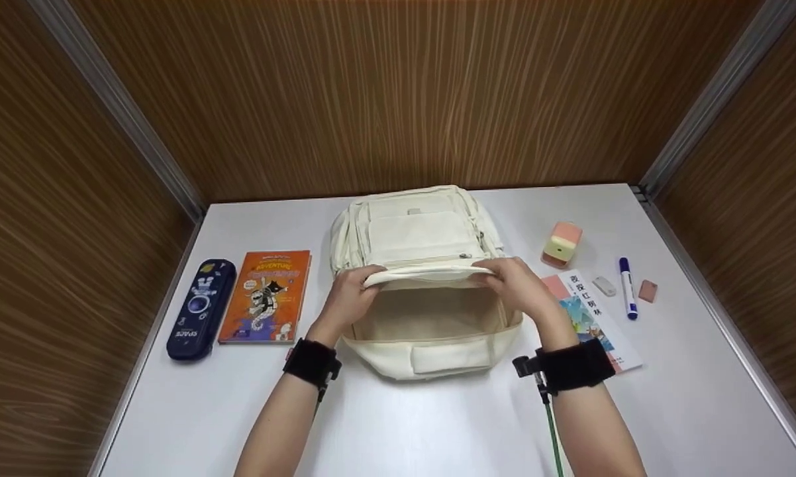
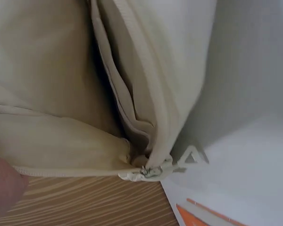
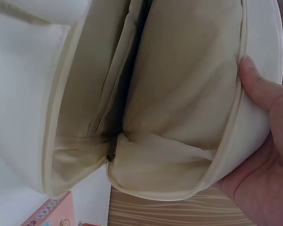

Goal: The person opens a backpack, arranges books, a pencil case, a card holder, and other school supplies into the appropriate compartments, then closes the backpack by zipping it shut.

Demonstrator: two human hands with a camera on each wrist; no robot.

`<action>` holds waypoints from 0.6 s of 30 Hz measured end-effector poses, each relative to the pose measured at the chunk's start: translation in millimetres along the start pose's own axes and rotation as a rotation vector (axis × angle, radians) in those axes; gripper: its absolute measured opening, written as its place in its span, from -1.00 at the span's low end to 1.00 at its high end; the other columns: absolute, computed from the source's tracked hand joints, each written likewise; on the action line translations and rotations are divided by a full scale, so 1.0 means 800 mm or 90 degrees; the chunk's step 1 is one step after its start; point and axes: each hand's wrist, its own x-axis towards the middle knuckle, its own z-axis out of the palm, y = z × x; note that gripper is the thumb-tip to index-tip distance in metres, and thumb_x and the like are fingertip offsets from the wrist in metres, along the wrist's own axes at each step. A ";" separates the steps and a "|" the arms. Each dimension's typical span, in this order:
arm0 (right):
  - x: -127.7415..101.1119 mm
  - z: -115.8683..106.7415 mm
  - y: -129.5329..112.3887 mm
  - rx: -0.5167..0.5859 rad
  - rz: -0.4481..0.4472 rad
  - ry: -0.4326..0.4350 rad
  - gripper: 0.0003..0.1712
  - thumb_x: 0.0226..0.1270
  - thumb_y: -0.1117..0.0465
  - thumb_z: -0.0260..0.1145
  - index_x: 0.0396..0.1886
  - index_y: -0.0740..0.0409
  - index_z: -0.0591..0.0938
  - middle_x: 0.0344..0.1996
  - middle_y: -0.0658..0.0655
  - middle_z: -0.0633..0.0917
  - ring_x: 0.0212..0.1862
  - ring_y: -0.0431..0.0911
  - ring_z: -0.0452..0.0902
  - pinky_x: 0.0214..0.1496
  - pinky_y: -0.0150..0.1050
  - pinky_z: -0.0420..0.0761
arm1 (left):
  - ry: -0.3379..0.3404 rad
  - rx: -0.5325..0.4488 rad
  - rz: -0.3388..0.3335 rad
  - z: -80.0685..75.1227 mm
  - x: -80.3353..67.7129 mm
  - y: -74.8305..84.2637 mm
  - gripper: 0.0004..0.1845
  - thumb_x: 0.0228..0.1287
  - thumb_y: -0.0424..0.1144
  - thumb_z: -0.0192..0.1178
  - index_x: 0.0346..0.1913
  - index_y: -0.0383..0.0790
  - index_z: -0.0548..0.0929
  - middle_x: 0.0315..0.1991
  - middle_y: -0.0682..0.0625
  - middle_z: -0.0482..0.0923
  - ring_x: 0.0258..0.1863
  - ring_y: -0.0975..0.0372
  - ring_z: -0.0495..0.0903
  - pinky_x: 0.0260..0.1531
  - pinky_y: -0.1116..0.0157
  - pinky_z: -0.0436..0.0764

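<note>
a cream backpack [image 1: 418, 235] lies in the middle of the counter [image 1: 404, 437], its wide opening toward the person and its beige lining showing. the left hand [image 1: 351, 295] pinches the raised upper edge of the opening near its left end; the right hand [image 1: 520, 291] pinches the same edge near its right end, the thumb against the zipper side and the fingers behind the fabric. the lower edge sags away from the upper one, and both wrist views show an inner pocket along the lining. black bands [image 1: 573, 368] circle both wrists, with a green cable [image 1: 553, 430] below the right one. to the left of the backpack are an orange book [image 1: 265, 295] and, just beside it, a dark blue pencil case [image 1: 199, 308]. to the right, a white-edged book [image 1: 593, 318] lies partly hidden by the right arm, near a pink and yellow sharpener [image 1: 562, 244], a small white eraser [image 1: 604, 286], a blue-capped marker [image 1: 628, 288] and a little pink block [image 1: 648, 291].
</note>
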 end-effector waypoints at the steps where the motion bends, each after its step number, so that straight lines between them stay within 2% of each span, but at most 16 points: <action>1: 0.003 -0.003 -0.001 0.008 0.000 0.005 -0.79 0.36 0.36 0.28 -0.07 0.20 0.73 -0.14 0.14 0.74 -0.06 0.01 0.62 0.02 0.01 0.56 | -0.004 -0.018 0.009 0.000 0.001 -0.002 -0.79 0.24 -0.31 0.35 -0.08 -0.23 0.73 -0.17 -0.05 0.72 -0.12 0.13 0.68 -0.08 0.12 0.60; 4: 0.015 -0.015 -0.007 0.022 -0.001 0.019 -0.77 0.36 0.39 0.26 -0.06 0.20 0.73 -0.12 0.15 0.73 -0.03 0.01 0.61 0.05 0.01 0.54 | -0.023 -0.084 0.027 -0.002 0.001 -0.007 -0.68 0.27 -0.25 0.34 0.08 -0.20 0.66 -0.07 -0.02 0.69 -0.03 0.16 0.63 0.00 0.12 0.56; 7: 0.026 -0.026 -0.012 0.037 -0.010 0.021 -0.77 0.35 0.40 0.27 -0.05 0.20 0.73 -0.09 0.16 0.73 0.01 0.03 0.60 0.11 0.01 0.51 | -0.033 -0.135 0.027 -0.002 -0.004 -0.017 -0.59 0.29 -0.23 0.32 0.19 -0.17 0.60 0.06 -0.02 0.64 0.09 0.18 0.57 0.08 0.12 0.53; 10: 0.035 -0.035 -0.016 0.046 -0.012 0.008 -0.76 0.35 0.40 0.27 -0.05 0.22 0.73 -0.09 0.18 0.73 0.01 0.04 0.61 0.11 0.01 0.52 | -0.016 -0.131 0.043 -0.001 -0.010 -0.024 -0.60 0.31 -0.25 0.30 0.19 -0.23 0.60 0.11 -0.07 0.61 0.14 0.13 0.55 0.13 0.12 0.50; 13: 0.044 -0.041 -0.018 0.046 -0.001 0.000 -0.76 0.36 0.39 0.26 -0.03 0.22 0.73 -0.10 0.18 0.73 -0.03 0.02 0.60 0.08 -0.01 0.52 | 0.022 -0.096 0.050 -0.001 -0.007 -0.024 -0.70 0.35 -0.27 0.25 0.08 -0.31 0.63 0.01 -0.13 0.66 0.05 0.09 0.61 0.08 0.12 0.53; 16: 0.052 -0.042 -0.020 0.046 0.021 0.007 -0.79 0.39 0.33 0.27 -0.06 0.20 0.74 -0.17 0.14 0.73 -0.14 -0.04 0.58 -0.01 -0.07 0.53 | 0.064 -0.064 -0.008 -0.002 0.005 -0.016 -0.75 0.42 -0.18 0.17 -0.02 -0.27 0.65 -0.26 -0.03 0.67 -0.23 0.18 0.62 -0.12 0.19 0.56; 18: 0.056 -0.040 -0.021 0.040 0.031 0.017 -0.82 0.40 0.24 0.29 -0.11 0.16 0.75 -0.24 0.09 0.73 -0.22 -0.06 0.55 -0.07 -0.11 0.51 | 0.082 -0.048 -0.075 -0.004 0.016 -0.010 -0.73 0.45 -0.07 0.11 -0.09 -0.20 0.64 -0.48 0.06 0.52 -0.46 0.22 0.46 -0.33 0.23 0.47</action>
